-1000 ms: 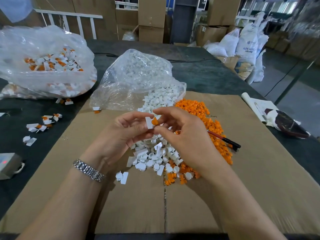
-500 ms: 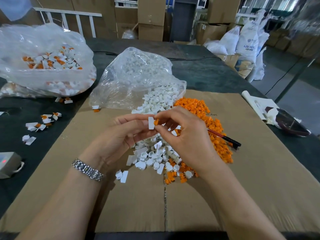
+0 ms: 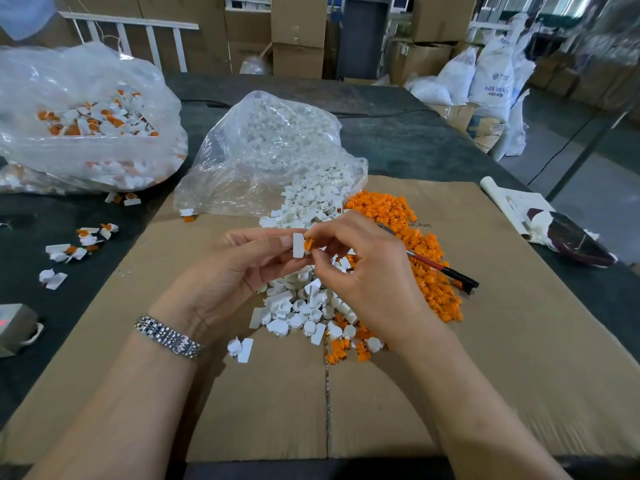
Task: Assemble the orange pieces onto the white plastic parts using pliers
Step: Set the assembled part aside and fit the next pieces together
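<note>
Cardboard covers the tabletop; left hand pinches a white part, right hand pinches an orange piece, hiding the pliers' jaws.

The right hand hides the near end of the pliers; far-right sacks are blurred.

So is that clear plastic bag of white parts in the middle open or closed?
Open. The clear plastic bag gapes at its near end, and white plastic parts spill out onto the brown cardboard sheet.
</note>
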